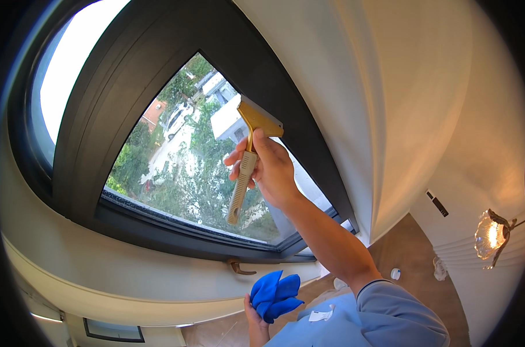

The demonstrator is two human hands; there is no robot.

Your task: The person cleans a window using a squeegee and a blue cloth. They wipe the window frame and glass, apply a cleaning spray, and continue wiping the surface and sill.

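Note:
My right hand (275, 173) is raised in front of a window pane (175, 202), its fingers wrapped round a scraper (260, 120). The scraper has a gold-coloured wide head and a grey ribbed handle that points down. Its blade edge lies over the right border of the glass, beside the dark window frame (308, 133); I cannot tell whether it touches. Lower down, my left hand (254, 316) is closed on a bunched blue cloth (275, 298), which covers most of its fingers.
A brown window handle (240, 268) juts out below the frame. Pale wall (413, 104) curves along the right, with a lit wall lamp (491, 236) and a dark switch panel (437, 203). Small white items (395, 273) lie on the brown floor (413, 248). Trees and buildings show through the glass.

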